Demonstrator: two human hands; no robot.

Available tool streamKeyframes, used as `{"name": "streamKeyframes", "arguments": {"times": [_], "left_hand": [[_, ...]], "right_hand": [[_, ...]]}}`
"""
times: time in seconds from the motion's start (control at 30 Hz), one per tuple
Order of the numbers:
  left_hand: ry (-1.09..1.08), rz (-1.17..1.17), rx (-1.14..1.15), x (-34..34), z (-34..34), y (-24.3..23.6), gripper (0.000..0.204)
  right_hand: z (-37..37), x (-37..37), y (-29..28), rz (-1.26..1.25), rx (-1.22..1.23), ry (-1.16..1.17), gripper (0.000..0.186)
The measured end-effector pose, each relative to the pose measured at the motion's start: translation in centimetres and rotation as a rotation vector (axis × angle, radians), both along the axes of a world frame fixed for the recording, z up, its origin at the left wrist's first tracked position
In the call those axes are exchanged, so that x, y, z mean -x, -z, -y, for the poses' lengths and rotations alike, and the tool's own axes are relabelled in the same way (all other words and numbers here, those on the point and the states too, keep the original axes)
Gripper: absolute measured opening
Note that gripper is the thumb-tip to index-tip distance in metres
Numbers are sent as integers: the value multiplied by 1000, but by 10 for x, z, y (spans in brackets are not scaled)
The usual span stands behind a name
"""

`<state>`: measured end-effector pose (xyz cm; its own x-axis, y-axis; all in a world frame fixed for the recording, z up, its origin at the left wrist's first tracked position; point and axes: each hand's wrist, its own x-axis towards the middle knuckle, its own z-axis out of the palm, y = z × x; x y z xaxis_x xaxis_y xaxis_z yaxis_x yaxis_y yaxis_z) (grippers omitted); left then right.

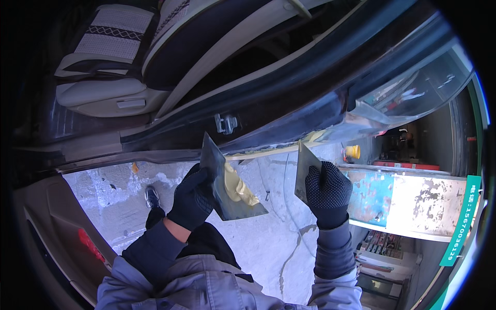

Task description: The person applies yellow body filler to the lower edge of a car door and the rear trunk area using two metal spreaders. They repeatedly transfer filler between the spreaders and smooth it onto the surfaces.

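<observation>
In my left hand (192, 199), gloved in black, I hold a flat dark plate (217, 194) by its left side. A thick smear of cream-yellow putty (237, 186) lies on that plate. My right hand (328, 191), in a dotted black glove, grips a thin flat putty spreader (305, 173). The spreader's upper corner is close to the lower edge of the car body, where pale filler (312, 137) coats the panel; whether it touches, I cannot tell. Filler also runs along the sill edge (263, 154) between my hands.
The car's dark door frame (284, 111) with a metal latch striker (226, 124) spans the view above my hands. A seat (103, 95) is inside. The open door (57, 206) stands at left. A yellow cup (353, 151) and a peeling blue-and-white panel (382, 201) are at right.
</observation>
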<state>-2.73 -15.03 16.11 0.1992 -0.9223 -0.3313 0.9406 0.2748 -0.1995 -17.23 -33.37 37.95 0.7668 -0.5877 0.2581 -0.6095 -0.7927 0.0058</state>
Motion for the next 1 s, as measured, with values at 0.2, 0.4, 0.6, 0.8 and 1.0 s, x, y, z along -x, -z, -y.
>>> {"name": "streamKeyframes", "arguments": {"times": [0.2,0.4,0.6,0.8,1.0], "left_hand": [[-1,10,14,-1,-1,-1,31],[22,-25,-5,-2,-2,4,30],[-5,20,-17,-2,-3,0,31],[-32,47,8,-4,-6,-6,31],[-39,57,29,-3,-6,-4,31]], "right_hand": [[-3,-1,6,-13,-65,29,15],[-3,3,11,60,1,50,13],[-9,5,8,45,38,85,18],[-6,8,17,57,5,58,17],[-8,5,33,27,-94,12,13]]}}
